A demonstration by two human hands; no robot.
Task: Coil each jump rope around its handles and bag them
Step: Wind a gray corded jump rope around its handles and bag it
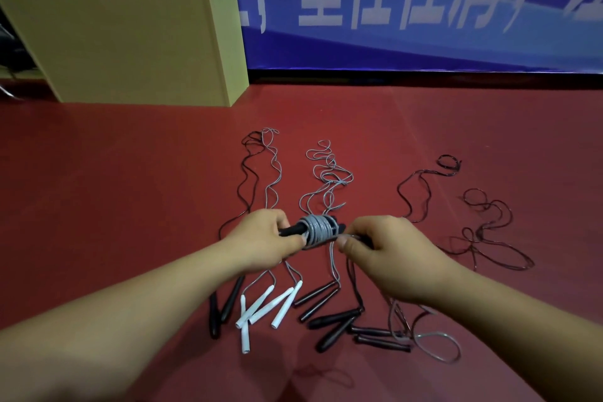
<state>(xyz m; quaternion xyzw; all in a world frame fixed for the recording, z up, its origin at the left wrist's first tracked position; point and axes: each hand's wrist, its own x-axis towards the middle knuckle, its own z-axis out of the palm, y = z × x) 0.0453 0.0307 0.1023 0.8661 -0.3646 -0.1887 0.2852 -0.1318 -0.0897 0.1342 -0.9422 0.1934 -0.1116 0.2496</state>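
My left hand [266, 237] grips the black handles [293, 230] of a jump rope held level above the floor. A grey cord [318, 228] is wound in a thick coil around their middle. My right hand [378, 246] pinches the cord just right of the coil, at the handles' other end. The loose tail of this cord hangs down below my right hand. No bag is in view.
Several other ropes lie stretched out on the red floor [130, 189]: white handles [267, 307], black handles [329, 316], grey cords [328, 170] and dark cords [483, 228]. A yellow box [130, 42] stands at the back left against a blue banner [391, 10].
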